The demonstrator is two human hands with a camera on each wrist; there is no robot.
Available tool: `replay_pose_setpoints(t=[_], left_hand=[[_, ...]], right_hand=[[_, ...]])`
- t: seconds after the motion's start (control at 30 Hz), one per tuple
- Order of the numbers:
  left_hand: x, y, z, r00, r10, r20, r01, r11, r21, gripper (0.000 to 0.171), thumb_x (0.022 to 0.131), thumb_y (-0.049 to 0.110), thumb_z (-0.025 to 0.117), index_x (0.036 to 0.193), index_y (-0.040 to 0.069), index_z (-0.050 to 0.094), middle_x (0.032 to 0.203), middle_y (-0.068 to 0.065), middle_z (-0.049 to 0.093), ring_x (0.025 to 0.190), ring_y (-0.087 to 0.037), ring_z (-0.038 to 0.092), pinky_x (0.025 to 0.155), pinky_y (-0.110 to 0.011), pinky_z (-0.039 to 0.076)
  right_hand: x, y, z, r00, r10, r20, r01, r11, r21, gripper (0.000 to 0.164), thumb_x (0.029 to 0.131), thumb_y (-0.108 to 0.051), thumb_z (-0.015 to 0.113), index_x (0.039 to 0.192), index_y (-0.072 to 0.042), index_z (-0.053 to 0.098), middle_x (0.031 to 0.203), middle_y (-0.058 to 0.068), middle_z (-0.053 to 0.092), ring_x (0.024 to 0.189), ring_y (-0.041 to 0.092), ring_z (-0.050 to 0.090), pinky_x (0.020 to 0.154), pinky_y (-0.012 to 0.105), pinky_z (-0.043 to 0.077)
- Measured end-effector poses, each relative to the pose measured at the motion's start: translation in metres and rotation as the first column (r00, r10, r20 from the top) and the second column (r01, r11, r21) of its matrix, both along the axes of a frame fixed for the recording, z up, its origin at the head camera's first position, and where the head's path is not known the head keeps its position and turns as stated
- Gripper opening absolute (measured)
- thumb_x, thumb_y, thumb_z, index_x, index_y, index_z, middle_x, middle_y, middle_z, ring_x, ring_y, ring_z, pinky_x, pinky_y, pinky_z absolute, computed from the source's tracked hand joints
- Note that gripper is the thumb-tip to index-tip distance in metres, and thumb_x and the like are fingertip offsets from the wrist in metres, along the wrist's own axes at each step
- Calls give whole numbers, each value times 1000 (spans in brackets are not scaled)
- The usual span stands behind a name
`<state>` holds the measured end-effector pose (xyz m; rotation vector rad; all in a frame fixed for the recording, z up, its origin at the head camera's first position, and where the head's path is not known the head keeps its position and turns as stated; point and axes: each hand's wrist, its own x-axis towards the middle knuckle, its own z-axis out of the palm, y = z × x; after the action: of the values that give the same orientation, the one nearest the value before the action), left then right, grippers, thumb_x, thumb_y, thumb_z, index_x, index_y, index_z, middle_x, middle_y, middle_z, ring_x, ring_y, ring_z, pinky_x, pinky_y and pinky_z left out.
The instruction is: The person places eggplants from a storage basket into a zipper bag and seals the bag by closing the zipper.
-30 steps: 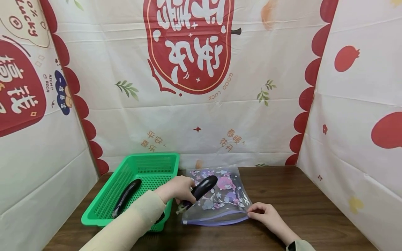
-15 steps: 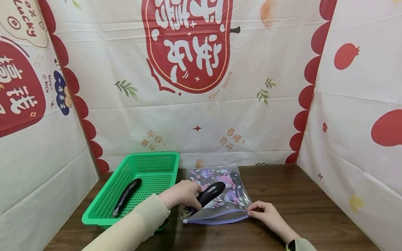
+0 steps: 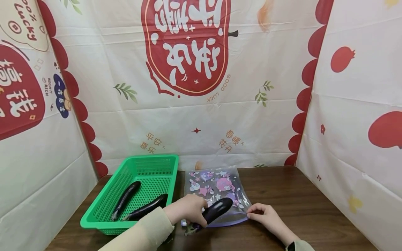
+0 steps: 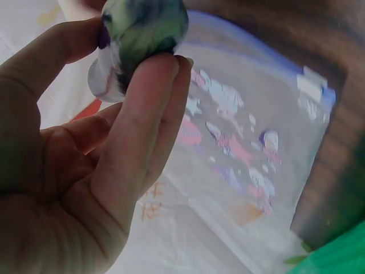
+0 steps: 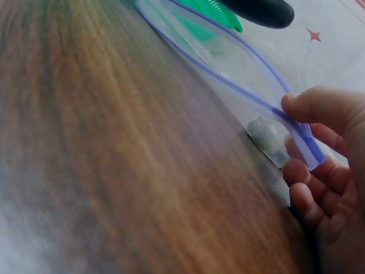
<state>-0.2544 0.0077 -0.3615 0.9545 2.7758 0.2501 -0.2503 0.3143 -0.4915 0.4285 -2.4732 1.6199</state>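
Observation:
My left hand [image 3: 190, 210] grips a dark eggplant [image 3: 220, 209] near its stem end, above the mouth of a clear zip bag [image 3: 195, 188] with pink and purple prints. The fruit's rounded end points away to the right. In the left wrist view, the greenish stem end [image 4: 145, 37] shows between thumb and fingers. My right hand [image 3: 267, 219] pinches the bag's right corner at the purple zip strip [image 5: 228, 81]. The right wrist view shows the two strips parted, so the bag's mouth gapes. A white slider [image 4: 311, 84] sits at the other end of the strip.
To the left stands a green plastic basket [image 3: 154, 157] with two more eggplants, one along its left side [image 3: 126, 200] and one nearer the front [image 3: 149, 208]. The brown wooden table [image 3: 282, 188] is enclosed by printed cloth walls [image 3: 176, 125].
The left hand has carried the eggplant rightward and toward the front, to the bag's mouth. An eggplant in the basket, hidden before by the arm, now shows. The right hand stays at the corner.

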Motion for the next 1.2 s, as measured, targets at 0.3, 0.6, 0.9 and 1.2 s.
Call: replay_pose_setpoints(t=[0.3, 0.6, 0.9, 1.2], left_hand=[[9, 9, -15, 998, -38, 57, 37, 999, 18, 45, 72, 32, 82, 113, 17, 71, 82, 6, 68, 34, -7, 49, 49, -18, 45], [13, 15, -27, 997, -55, 51, 54, 998, 18, 43, 70, 32, 82, 109, 17, 72, 88, 6, 68, 39, -7, 52, 46, -18, 43], [11, 18, -28, 997, -75, 23, 75, 997, 22, 43, 69, 34, 83, 107, 17, 73, 75, 8, 67, 35, -6, 51, 50, -15, 43], [5, 16, -39, 997, -68, 34, 66, 996, 51, 43, 70, 35, 83, 107, 15, 73, 78, 7, 68, 44, -7, 58, 63, -16, 46]], right_hand=[[-1, 0, 0, 1000, 0, -23, -1, 1000, -7, 9, 85, -8, 73, 88, 0, 70, 80, -1, 67, 71, 5, 56, 63, 23, 46], [1, 0, 3, 998, 19, -51, -18, 1000, 23, 5, 85, -2, 70, 88, 2, 70, 81, 3, 66, 71, 3, 55, 63, 23, 46], [-2, -1, 4, 997, 12, -72, -9, 999, 35, 4, 85, -2, 71, 88, 1, 70, 80, 2, 66, 70, 3, 54, 62, 23, 45], [1, -2, 3, 999, 5, -37, -5, 1000, 2, 5, 85, -8, 72, 89, -4, 71, 82, -2, 66, 72, 5, 55, 64, 23, 46]])
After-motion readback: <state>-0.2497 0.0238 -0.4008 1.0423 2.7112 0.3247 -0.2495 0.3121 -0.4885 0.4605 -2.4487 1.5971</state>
